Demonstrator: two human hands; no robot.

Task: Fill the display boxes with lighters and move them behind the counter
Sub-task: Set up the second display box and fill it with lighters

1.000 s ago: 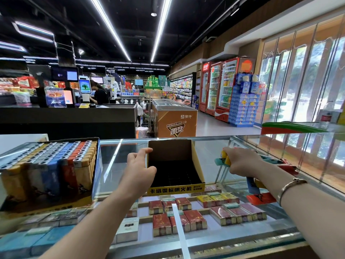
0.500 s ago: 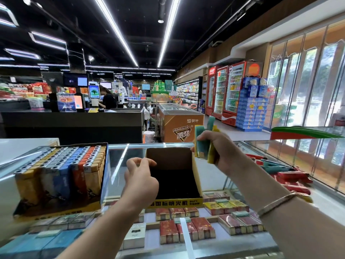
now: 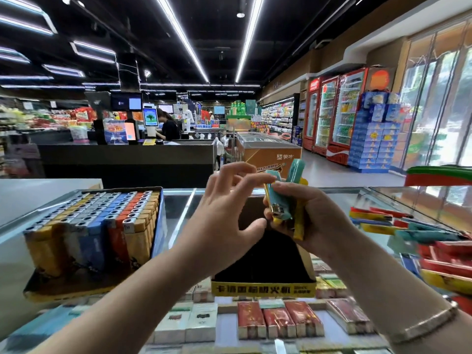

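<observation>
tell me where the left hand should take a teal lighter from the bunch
Pinch the teal lighter by its free plastic end, coming from above. That end sticks up past the right hand, which wraps the middle of the bunch, and the left hand is already open beside it.

2 display boxes (image 3: 263, 282) sat on the glass counter (image 3: 178, 208), 1 full and 1 empty. 2 hands (image 3: 224, 221) were up, and 3 red drink coolers (image 3: 329, 111) stood behind.

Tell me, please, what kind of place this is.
Most likely a supermarket, seen from a tobacco counter. Drink fridges line the right wall, a checkout counter stands across the aisle, and cigarette packs lie under the glass counter.
</observation>
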